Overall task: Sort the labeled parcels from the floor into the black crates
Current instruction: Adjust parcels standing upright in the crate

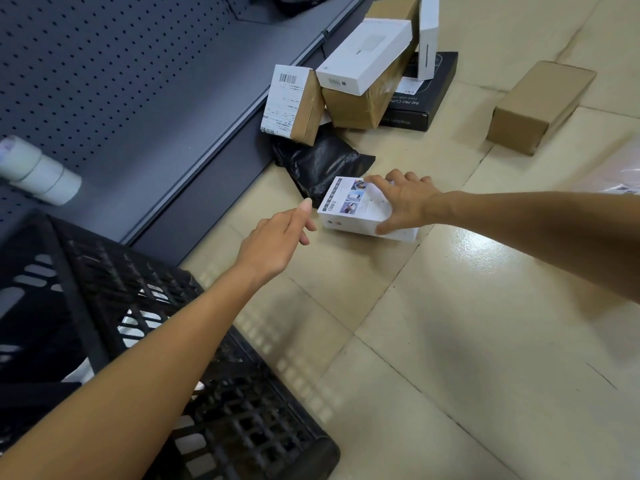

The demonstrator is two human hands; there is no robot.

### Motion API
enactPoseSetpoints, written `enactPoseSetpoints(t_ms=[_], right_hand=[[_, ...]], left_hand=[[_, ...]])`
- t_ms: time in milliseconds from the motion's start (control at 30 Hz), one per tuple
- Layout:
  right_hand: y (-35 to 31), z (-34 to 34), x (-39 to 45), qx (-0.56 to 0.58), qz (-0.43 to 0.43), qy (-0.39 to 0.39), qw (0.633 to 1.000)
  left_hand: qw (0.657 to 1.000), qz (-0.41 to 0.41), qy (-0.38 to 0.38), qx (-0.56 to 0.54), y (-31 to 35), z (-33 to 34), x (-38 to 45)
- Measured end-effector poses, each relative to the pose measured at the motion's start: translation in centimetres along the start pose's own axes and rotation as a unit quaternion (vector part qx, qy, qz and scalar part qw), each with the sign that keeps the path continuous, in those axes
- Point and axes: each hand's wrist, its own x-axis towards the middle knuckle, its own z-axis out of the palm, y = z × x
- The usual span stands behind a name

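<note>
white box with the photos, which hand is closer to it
Right. The right hand grips the white box; the left hand is open just beside it, not touching.

The tape rolls (41, 174) at the left edge are blurred. The black crate (214, 403) at lower left is cut off. The shipping label (285, 98) print is too small to read.

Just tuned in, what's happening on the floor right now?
A person is picking up a small white box from the tiled floor. The right hand grips it across the top, thumb on the near side; the left hand reaches in open, not touching it yet. The box overlaps a black bag. More parcels sit piled behind, and a black crate waits at lower left.
</note>
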Motion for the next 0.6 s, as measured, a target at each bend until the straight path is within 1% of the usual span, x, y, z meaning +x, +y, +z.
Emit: enactPoseSetpoints(t_ms=[67, 133, 167, 233, 267, 333, 400, 467, 600], right_hand=[[-0.7, -0.3, 0.0, 0.058, -0.008, -0.024, 0.998], [-1.5, -0.7, -0.3, 0.152, -0.015, -0.055, 0.987], [-2.0, -0.9, -0.6, 0.213, -0.020, -0.071, 0.974], [-3.3, -1.3, -1.2, 0.344, -0.034, -0.098, 0.933], [-3.9, -1.6, -1.4, 0.388, -0.036, -0.106, 0.915], [-5.3, -2.4, -1.5, 0.433, -0.025, -0.120, 0.893], [-6.8, -3.3, -1.7, 0.480, -0.017, -0.152, 0.864], [-8.3, -3.8, -1.9, 0.538, -0.014, -0.179, 0.823], [-11.0, -4.9, -3.1, 0.605, -0.029, -0.236, 0.760]], left_hand=[[1.000, -0.003, 0.005, -0.003, 0.0, -0.6, -0.4], [1.000, -0.003, 0.008, -0.007, -0.1, -1.3, -1.1], [1.000, -0.005, 0.009, -0.005, -0.2, -1.7, -1.4], [1.000, -0.006, 0.019, 0.024, -0.5, -2.5, -2.1], [0.999, -0.004, 0.028, 0.046, -0.7, -3.1, -2.4], [0.997, -0.002, 0.042, 0.068, -1.3, -4.2, -2.9], [0.997, 0.004, 0.058, 0.053, -2.4, -5.1, -3.2], [0.995, 0.017, 0.097, 0.025, -3.3, -6.0, -3.8], [0.974, 0.050, 0.218, -0.041, -3.2, -8.0, -5.7]])
